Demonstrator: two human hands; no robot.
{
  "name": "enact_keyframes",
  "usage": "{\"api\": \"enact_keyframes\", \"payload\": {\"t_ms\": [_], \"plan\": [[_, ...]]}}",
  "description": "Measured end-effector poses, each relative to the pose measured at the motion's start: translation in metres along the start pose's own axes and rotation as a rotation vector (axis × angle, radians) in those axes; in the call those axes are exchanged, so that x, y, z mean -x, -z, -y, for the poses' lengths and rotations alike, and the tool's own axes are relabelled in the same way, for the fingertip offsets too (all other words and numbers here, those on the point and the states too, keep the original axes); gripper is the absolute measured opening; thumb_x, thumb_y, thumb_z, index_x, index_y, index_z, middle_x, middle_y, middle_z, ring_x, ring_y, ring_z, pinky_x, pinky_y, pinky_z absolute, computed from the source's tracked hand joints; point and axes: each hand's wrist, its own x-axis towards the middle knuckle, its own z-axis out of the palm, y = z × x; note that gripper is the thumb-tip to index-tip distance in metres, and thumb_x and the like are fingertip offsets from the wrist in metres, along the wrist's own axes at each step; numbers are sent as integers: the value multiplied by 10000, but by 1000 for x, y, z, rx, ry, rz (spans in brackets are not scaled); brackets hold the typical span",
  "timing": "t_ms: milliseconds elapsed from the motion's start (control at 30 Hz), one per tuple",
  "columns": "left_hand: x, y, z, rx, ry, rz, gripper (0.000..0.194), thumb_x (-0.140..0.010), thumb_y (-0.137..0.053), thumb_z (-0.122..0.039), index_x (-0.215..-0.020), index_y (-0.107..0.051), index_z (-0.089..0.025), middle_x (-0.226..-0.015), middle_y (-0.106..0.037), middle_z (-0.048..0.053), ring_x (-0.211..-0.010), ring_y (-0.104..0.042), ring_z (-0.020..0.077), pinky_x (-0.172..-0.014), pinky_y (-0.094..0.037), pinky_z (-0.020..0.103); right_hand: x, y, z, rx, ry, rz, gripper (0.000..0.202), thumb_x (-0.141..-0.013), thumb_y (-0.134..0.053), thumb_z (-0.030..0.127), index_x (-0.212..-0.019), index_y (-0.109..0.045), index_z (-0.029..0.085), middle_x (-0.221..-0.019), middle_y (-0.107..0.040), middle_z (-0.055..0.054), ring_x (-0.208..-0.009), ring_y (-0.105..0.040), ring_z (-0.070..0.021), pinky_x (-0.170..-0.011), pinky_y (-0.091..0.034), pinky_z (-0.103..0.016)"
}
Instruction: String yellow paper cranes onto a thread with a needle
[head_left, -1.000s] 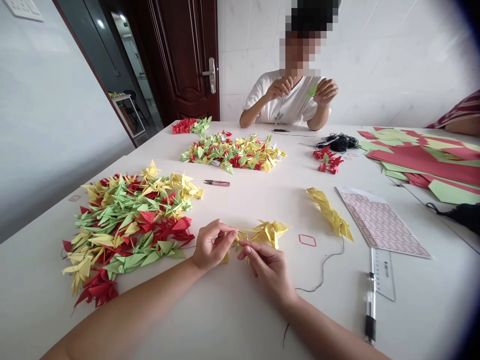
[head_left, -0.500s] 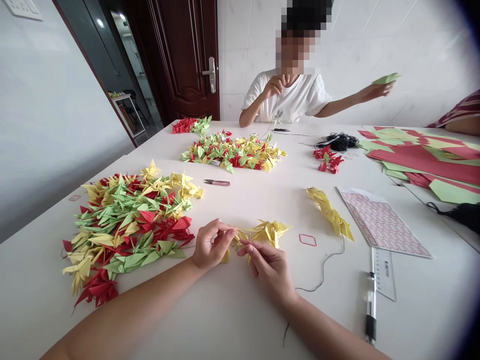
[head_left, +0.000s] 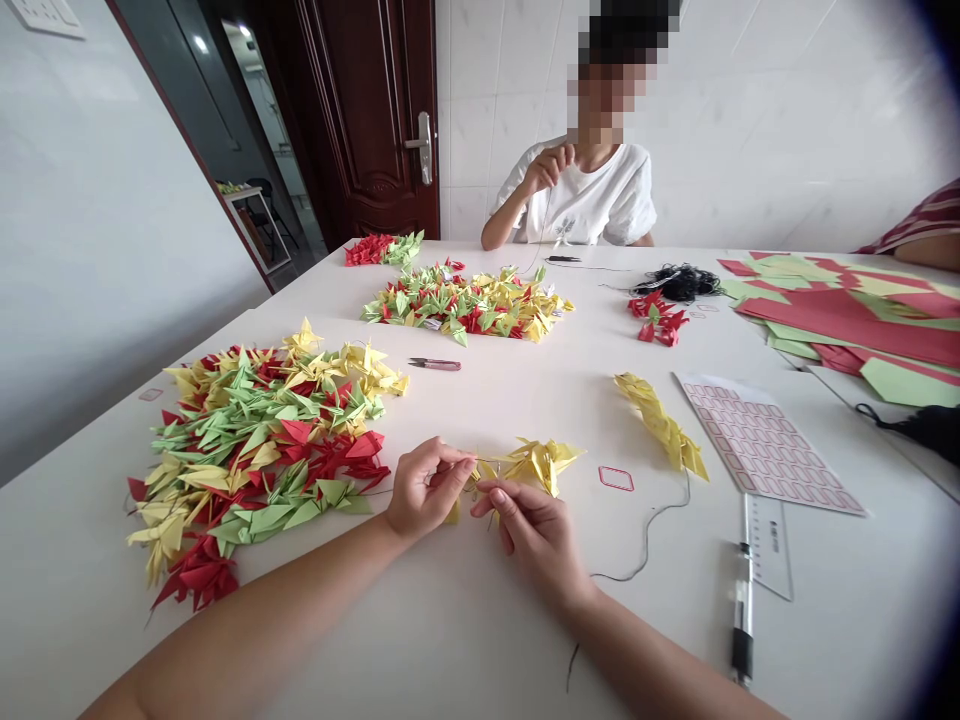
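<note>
Low over the white table, my left hand [head_left: 431, 487] has thumb and index finger pinched together beside some yellow folded paper. My right hand [head_left: 534, 530] is closed close to its right, thumb against the fingers. What either pinch holds is too small to make out. Yellow paper cranes [head_left: 544, 462] lie just behind my fingers, partly covered by them. A string of yellow folded pieces [head_left: 660, 425] rests farther right, and a dark thread [head_left: 646, 540] runs from it toward my right forearm.
A large pile of red, green and yellow cranes [head_left: 262, 440] is at left, another pile [head_left: 465, 305] behind. Small snips [head_left: 435, 364] lie between them. At right are a sticker sheet [head_left: 772, 440], pen [head_left: 742, 620], ruler [head_left: 772, 550] and coloured paper [head_left: 862, 310]. A person [head_left: 589, 190] sits opposite.
The person opposite has lowered the outstretched arm, and the green paper it held is out of sight. My right fingers have shifted very slightly left; my left hand has barely moved.
</note>
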Motion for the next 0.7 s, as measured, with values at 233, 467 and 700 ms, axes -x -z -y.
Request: {"api": "enact_keyframes", "payload": {"t_ms": [233,467,700], "plan": [[1,0,0,3,-24,6,106,-846,-574,-207,-770,-626,-156,-575,-478,-38,-457,-413,64,-445,-346,193,0,0,0,-9,6,-13,354,-854,-553,475,-926,-721,172,-675,-689,-48,-366,-405,-59,-376,-384,-213],[0,0,0,-15,-40,11,94,-845,-577,-201,-781,-631,-156,-573,-487,-38,-458,-414,61,-447,-354,189,0,0,-1,3,17,-3,359,-854,-553,480,-920,-728,173,-663,-686,-47,-358,-404,-57,-364,-378,-207],[0,0,0,-19,-42,5,105,-852,-569,-215,-782,-624,-160,-576,-486,-37,-453,-402,59,-442,-348,189,-1,0,0,21,14,-15,359,-854,-552,481,-927,-727,177,-663,-691,-48,-358,-411,-63,-365,-390,-214]]}}
